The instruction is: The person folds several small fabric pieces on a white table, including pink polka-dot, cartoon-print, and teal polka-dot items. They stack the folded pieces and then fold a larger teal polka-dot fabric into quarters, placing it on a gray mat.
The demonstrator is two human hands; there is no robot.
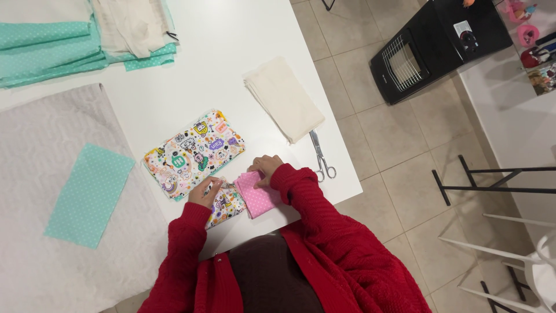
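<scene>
My left hand (206, 192) presses on a small cartoon-print fabric piece (227, 205) near the table's front edge, fingers pinched at its upper edge. My right hand (265, 168) grips the top of a pink dotted fabric piece (256, 197) that lies right beside the small print piece. Both arms wear red knit sleeves. A larger stack of the same cartoon-print fabric (194, 152) lies just beyond my hands.
Scissors (320, 155) lie right of my hands beside a folded cream cloth (283, 98). A mint dotted rectangle (90, 195) rests on a grey quilted mat (40, 174). Mint and cream fabric piles (81, 35) sit far left. A black heater (428, 46) stands on the floor.
</scene>
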